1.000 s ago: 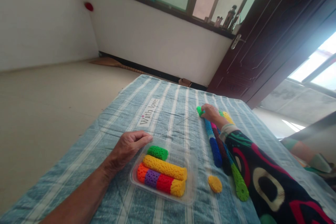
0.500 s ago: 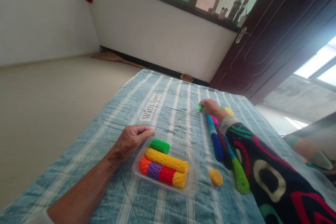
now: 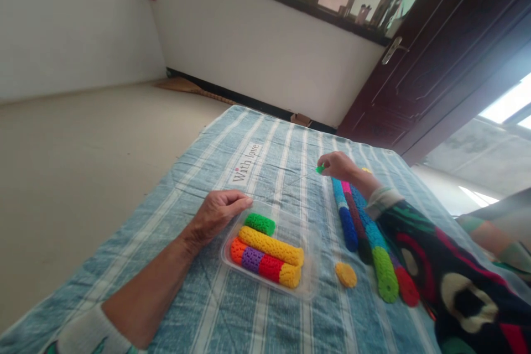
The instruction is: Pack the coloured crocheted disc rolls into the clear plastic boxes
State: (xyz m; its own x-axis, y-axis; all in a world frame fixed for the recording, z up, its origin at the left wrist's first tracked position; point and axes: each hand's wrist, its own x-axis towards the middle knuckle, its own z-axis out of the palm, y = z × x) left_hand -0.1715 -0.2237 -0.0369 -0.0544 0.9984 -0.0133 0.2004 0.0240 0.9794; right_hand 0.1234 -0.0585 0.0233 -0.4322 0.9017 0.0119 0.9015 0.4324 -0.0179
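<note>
My left hand (image 3: 224, 212) rests at the far left corner of a clear plastic box (image 3: 311, 287), its thumb and fingers closed on the rim. Inside lie rows of thin, notched plastic discs packed on edge: a short green row (image 3: 260, 223), a yellow row (image 3: 271, 245) and a row of orange, purple, red and yellow (image 3: 265, 265). Beyond the box, my right hand (image 3: 338, 166) pinches a small green disc piece (image 3: 319, 169); how many discs are in it I cannot tell. Long disc rows in blue (image 3: 346, 221), dark brown (image 3: 360, 232) and lime green (image 3: 385, 279) lie under and beside the right forearm.
A small yellow-orange disc pile (image 3: 346, 275) sits right of the box. A red row end (image 3: 407, 287) shows by the right sleeve. Everything lies on a blue-and-white striped cloth (image 3: 199, 177). A dark red door (image 3: 415, 66) stands behind at the right.
My right hand has drawn slightly back off the far row ends with the green piece. The sleeve has shifted right, uncovering the red row. The left hand stays on the box.
</note>
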